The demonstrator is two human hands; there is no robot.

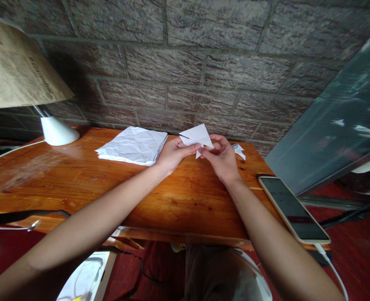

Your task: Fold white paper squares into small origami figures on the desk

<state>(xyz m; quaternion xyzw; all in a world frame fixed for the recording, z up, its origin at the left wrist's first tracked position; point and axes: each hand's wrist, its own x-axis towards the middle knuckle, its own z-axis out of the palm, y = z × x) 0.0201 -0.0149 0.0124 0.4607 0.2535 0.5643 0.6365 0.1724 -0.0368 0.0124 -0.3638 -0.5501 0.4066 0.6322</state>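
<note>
Between both hands, raised over the far middle of the wooden table, is a small piece of white folded paper (197, 134) with pointed corners and a slit on its left side. My left hand (175, 154) pinches its lower left part, the thumb lying across the front. From the right, my right hand (220, 158) grips the lower right part with thumb and fingers close together. Left of my left hand lies a stack of creased white paper sheets (133, 144). Just beyond my right hand sits a small folded white paper piece (239, 151).
A lamp with a printed shade (19, 67) and white base (58, 131) stands at the left. A phone (294, 209) with a white cable (332, 263) lies at the table's right edge. Behind the table (185, 200) rises a brick wall (185, 67); a grey translucent panel (325, 113) stands right.
</note>
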